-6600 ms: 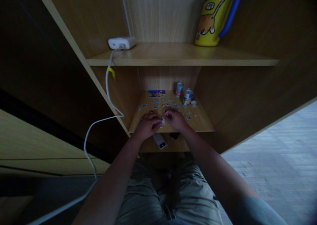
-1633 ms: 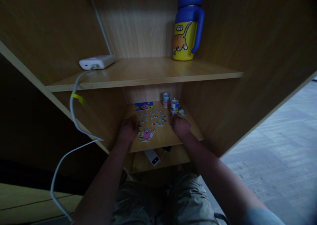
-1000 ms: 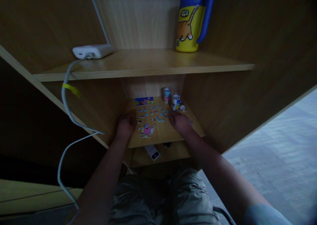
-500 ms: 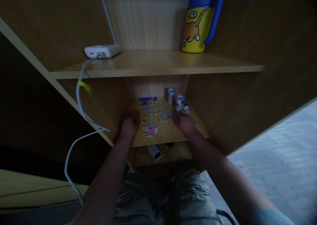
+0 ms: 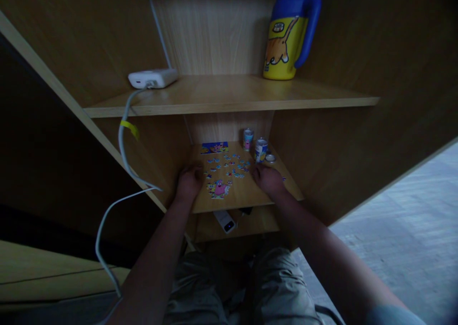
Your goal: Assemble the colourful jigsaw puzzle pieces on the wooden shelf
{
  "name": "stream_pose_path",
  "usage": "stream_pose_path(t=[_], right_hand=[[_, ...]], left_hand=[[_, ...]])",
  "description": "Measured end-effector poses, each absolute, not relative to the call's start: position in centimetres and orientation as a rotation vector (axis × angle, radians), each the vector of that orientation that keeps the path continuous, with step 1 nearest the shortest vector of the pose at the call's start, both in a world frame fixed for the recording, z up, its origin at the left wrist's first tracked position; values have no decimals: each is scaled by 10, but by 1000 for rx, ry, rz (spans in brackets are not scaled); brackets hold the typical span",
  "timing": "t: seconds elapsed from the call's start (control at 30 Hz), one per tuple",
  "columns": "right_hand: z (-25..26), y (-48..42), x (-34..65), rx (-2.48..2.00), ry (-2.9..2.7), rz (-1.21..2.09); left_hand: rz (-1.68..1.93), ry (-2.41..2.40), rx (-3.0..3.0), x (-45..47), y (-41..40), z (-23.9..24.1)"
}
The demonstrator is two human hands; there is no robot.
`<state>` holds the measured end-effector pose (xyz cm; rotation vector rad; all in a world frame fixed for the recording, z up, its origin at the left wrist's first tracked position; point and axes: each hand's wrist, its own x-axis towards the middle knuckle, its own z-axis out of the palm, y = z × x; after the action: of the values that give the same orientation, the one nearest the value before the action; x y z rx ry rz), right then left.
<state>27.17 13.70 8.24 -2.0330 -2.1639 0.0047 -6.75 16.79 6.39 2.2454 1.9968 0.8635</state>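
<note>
My left hand (image 5: 189, 182) rests at the left side of the lower shelf board, fingers curled in, just left of the jigsaw pieces. My right hand (image 5: 269, 179) lies to the right of the pieces, in front of the cans, its fingers also closed. Whatever either hand might hold is hidden or too small to see. Between them lie several loose jigsaw pieces (image 5: 238, 174). Nearer the front edge is a partly joined puzzle section (image 5: 219, 188) with a pink cartoon figure. A rectangular picture card (image 5: 214, 147) lies at the back.
Two printed cans (image 5: 261, 150) stand at the back right, with a round metal lid (image 5: 270, 158) beside them. Overhead, a shelf (image 5: 222, 96) bears a yellow-and-blue handled bottle (image 5: 282, 43) and a white power bank (image 5: 152, 78). Its cable (image 5: 121, 148) hangs at left. A white device (image 5: 224, 221) lies below.
The view has shifted slightly. Both hands stay in nearly the same places, and the puzzle pieces show no clear change.
</note>
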Motion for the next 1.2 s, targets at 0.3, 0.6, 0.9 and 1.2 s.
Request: stream_pose_path(t=[0.3, 0.6, 0.9, 1.2], right_hand=[[85, 138, 271, -2034, -2156, 36], [84, 137, 275, -1909, -1973, 112], [82, 138, 275, -1931, -2026, 97], [81, 138, 274, -1963, -2093, 75]], left_hand=[[892, 1964, 2244, -68, 172, 60], [1015, 1977, 2188, -69, 170, 62], [937, 2082, 2187, -67, 174, 49], [824, 1889, 2417, -60, 184, 51]])
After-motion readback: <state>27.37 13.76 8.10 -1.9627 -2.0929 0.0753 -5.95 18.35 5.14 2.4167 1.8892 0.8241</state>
